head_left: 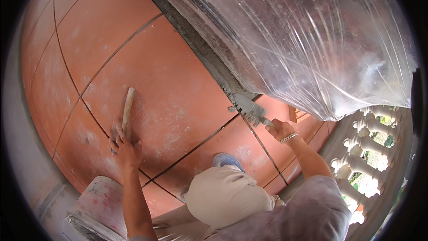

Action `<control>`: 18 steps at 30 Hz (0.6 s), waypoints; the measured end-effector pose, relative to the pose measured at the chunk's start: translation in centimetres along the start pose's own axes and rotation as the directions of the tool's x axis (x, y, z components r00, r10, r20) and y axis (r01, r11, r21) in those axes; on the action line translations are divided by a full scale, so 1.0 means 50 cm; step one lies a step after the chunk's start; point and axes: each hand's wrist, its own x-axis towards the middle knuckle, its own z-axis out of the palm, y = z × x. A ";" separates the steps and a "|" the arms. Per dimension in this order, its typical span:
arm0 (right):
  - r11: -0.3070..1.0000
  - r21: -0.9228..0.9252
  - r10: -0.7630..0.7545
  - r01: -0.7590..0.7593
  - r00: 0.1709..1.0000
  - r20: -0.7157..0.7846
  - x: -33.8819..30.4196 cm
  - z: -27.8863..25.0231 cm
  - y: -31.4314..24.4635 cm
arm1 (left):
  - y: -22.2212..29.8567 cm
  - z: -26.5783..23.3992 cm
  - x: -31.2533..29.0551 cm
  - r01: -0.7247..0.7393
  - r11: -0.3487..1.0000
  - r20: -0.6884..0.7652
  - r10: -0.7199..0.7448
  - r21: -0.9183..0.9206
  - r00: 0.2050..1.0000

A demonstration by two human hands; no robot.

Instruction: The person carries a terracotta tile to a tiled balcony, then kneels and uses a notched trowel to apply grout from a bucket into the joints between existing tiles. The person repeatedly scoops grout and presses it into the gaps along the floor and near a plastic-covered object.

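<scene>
Leaning over terracotta tiles [183,85], we hold a trowel [250,108] with our right hand [281,131] — fingers closed, likely low so its blade reaches the mortar strip [203,49]. Our left hand [128,151] meets a wooden handle [128,107]; we cannot tell whether its fingers grip.

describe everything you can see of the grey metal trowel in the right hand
The grey metal trowel has a flat-looking, broad blade, patchily smeared with what looks like mortar, and a short, pale handle. The right hand grips that handle. The blade points forward and left, at the end of the rough grey gap beside the terracotta-coloured square tiles. Whether it presses down or hovers is unclear.
</scene>
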 end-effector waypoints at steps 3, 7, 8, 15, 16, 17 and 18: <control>0.999 0.035 -0.030 0.030 1.000 0.005 0.023 0.009 0.004 | 0.002 0.001 -0.001 0.017 1.000 0.013 -0.017 0.003 1.000; 0.997 0.061 -0.040 0.039 0.999 0.018 0.028 0.012 0.010 | 0.008 -0.005 -0.003 0.033 0.999 0.026 -0.033 -0.015 0.999; 0.997 0.072 -0.025 0.023 0.999 0.027 0.025 0.012 0.009 | 0.009 -0.007 -0.002 0.031 0.999 0.027 -0.031 -0.014 0.999; 0.995 0.093 -0.017 0.017 1.000 -0.005 0.027 0.015 0.000 | 0.006 -0.003 0.000 0.005 0.999 0.000 -0.005 0.041 1.000; 0.994 0.108 -0.028 0.030 0.999 -0.016 0.027 0.013 0.001 | 0.005 -0.001 -0.002 -0.001 0.998 0.005 0.000 0.057 1.000; 0.993 0.115 -0.035 0.037 0.999 -0.025 0.027 0.011 0.003 | 0.005 0.000 -0.006 -0.005 0.999 -0.005 0.006 0.049 1.000; 0.993 0.111 -0.029 0.028 1.000 0.003 0.025 0.009 0.004 | 0.004 -0.001 -0.006 -0.007 0.999 0.000 0.007 0.042 1.000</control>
